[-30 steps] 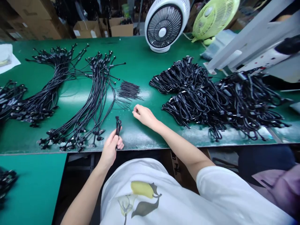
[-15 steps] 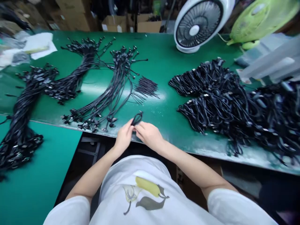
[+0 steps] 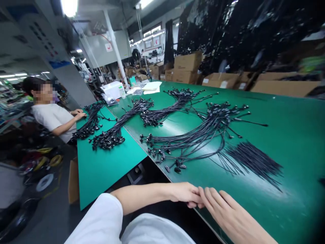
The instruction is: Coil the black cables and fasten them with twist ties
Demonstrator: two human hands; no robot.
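Note:
At the table's front edge, my left hand (image 3: pixel 186 194) is closed, its fingertips meeting those of my right hand (image 3: pixel 220 205). The right hand is also closed, its fingers pressed together against the left. Whatever lies between them is hidden by the fingers; no coiled cable shows there. Beyond the hands, a fanned bundle of black cables (image 3: pixel 195 134) lies across the green table (image 3: pixel 291 132). To its right is a flat pile of thin black ties or short wires (image 3: pixel 256 161), the nearest pile to my right hand.
More cable bundles lie further left, one in the middle (image 3: pixel 175 107) and another (image 3: pixel 122 123) across the joint of two tabletops. A co-worker (image 3: pixel 54 117) handles a bundle at the left table's far side. Papers (image 3: pixel 152 87) and cardboard boxes (image 3: pixel 188 66) stand behind.
My view has swung left and up, bringing the co-worker into sight and taking the fan and right-hand cable heap out. The small black coil seen in my hands earlier is now out of sight.

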